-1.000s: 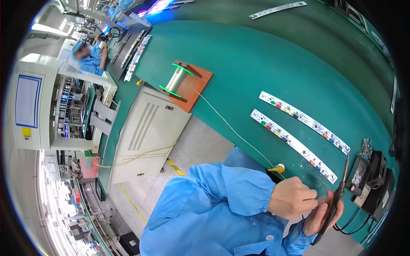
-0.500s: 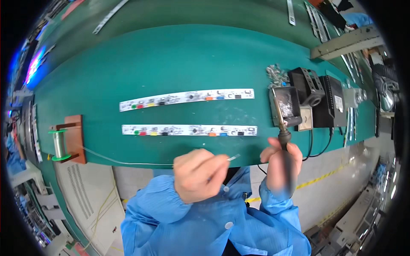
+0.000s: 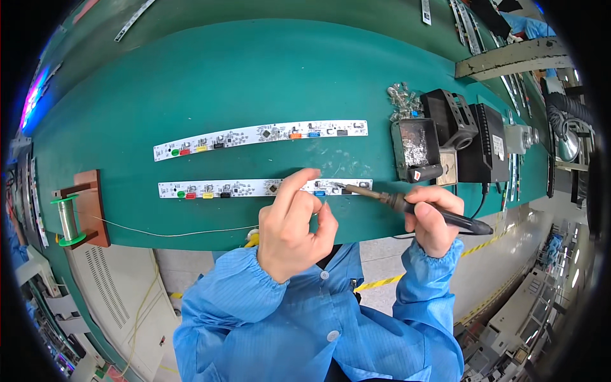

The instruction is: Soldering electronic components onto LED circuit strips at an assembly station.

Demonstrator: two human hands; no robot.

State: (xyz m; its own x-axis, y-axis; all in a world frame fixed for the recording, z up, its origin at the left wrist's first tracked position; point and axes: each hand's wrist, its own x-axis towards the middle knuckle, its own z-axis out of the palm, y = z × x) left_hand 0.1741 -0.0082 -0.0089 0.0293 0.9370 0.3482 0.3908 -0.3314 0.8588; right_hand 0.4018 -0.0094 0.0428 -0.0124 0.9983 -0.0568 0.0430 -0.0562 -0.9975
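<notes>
Two long white circuit board strips lie on the green bench: the far strip (image 3: 261, 135) and the near strip (image 3: 229, 188). My right hand (image 3: 431, 216) grips a soldering iron (image 3: 407, 205), its tip touching the right end of the near strip. My left hand (image 3: 294, 226) is closed on a thin solder wire (image 3: 172, 233), index finger reaching to the same spot. The wire runs left to a green spool (image 3: 65, 220) on a brown stand.
A soldering station (image 3: 480, 143) and a tip-cleaner holder (image 3: 417, 149) stand at the right, with a pile of small clear parts (image 3: 402, 99) behind. More strips lie at the far edge. The bench's front edge runs just under my hands.
The view has swung from the left aisle onto the bench. Both hands have moved forward to the near strip, and the iron tip now rests on its right end.
</notes>
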